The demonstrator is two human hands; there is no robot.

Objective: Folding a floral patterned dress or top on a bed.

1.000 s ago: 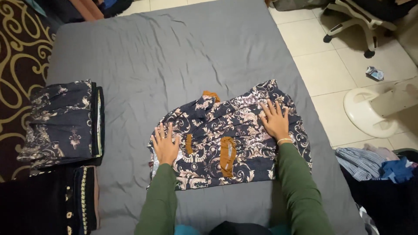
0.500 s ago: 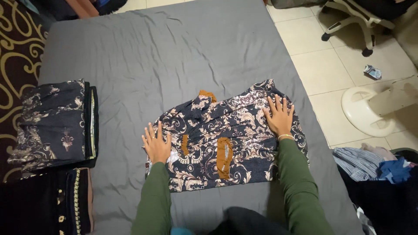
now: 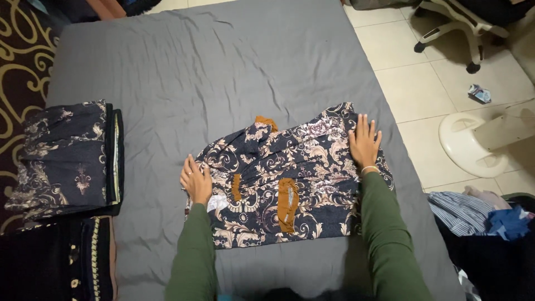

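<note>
Nearby, folded stack (image 3: 69, 159), white stool (image 3: 473, 142), clothes heap (image 3: 473, 209)

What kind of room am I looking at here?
Most likely a bedroom at home: a grey-sheeted mattress with folded clothes stacked on it, a tiled floor alongside, and a heap of clothes beside a chair base.

A small crumpled blue-and-white packet (image 3: 479, 93) lies on the tiled floor (image 3: 423, 83), near a chair's base (image 3: 454, 30).

Dim, even indoor light, soft shadows, slight grain and softness, mild wide-angle stretch at edges.
</note>
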